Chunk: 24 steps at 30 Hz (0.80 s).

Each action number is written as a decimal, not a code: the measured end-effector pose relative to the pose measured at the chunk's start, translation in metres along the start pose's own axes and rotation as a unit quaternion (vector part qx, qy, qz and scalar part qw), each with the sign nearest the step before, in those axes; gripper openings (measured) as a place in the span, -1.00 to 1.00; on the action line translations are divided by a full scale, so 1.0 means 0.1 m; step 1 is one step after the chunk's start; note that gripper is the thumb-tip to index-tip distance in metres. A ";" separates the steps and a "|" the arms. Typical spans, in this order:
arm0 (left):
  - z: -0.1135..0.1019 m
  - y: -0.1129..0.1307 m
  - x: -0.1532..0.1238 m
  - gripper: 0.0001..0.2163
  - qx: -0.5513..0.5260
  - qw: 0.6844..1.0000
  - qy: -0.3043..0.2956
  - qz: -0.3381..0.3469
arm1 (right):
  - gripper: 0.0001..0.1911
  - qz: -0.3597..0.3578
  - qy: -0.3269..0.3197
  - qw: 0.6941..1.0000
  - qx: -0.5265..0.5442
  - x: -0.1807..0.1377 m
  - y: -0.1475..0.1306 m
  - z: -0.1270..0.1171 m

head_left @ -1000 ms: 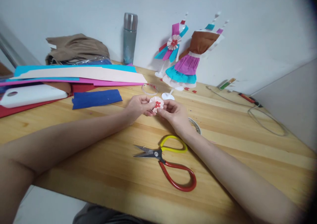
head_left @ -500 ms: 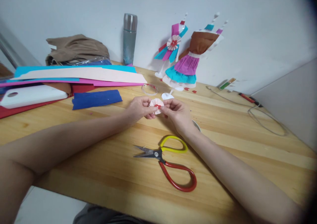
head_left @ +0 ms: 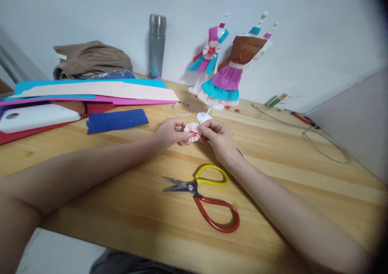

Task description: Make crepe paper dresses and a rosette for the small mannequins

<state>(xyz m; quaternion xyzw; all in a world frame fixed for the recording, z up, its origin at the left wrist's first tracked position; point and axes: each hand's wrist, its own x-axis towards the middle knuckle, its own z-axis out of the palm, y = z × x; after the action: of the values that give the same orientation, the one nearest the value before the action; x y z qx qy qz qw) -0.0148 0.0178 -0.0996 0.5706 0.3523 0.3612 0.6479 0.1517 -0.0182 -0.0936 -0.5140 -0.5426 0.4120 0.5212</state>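
Note:
A small pleated paper rosette (head_left: 192, 128), pale pink with red pieces at its centre, is held over the middle of the table. My left hand (head_left: 174, 131) pinches its left side, thumb on the front by the red pieces. At the right edge, the fingers of my right hand (head_left: 216, 135) are pressed together on the rosette's rim. Whether anything else is between those fingertips is hidden. Scissors (head_left: 190, 187) with one yellow and one red handle lie nearer to me, blades slightly apart and pointing left.
Two small dress forms in coloured paper, a slim one (head_left: 211, 49) and a wider one (head_left: 236, 72), stand at the wall. A clear tape roll (head_left: 182, 108), blue crepe strip (head_left: 117, 121), coloured sheets (head_left: 100, 90), a flask (head_left: 157, 47) and a cable (head_left: 327, 150) lie around.
My right thumb has moved off the red centre to the rosette's right rim. My left thumb still presses near the centre. The view has shifted slightly.

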 end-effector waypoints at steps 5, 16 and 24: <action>0.01 0.01 0.01 -0.86 0.011 1.000 0.012 -0.008 | -0.77 -0.008 0.006 1.000 0.023 -0.01 -0.01 -0.01; 0.01 0.01 -0.01 -0.89 0.014 1.000 -0.010 -0.005 | -0.85 -0.056 -0.036 0.998 -0.021 0.01 0.03 -0.04; 0.01 0.02 0.00 -0.89 0.014 1.000 -0.002 -0.012 | -0.90 -0.102 -0.028 0.993 -0.056 0.02 0.05 -0.11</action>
<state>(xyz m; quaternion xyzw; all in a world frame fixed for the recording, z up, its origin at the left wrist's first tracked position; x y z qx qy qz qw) -0.0147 0.0173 -0.0975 0.5760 0.3626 0.3477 0.6449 0.1631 -0.0168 -0.0967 -0.4729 -0.6284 0.3401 0.5155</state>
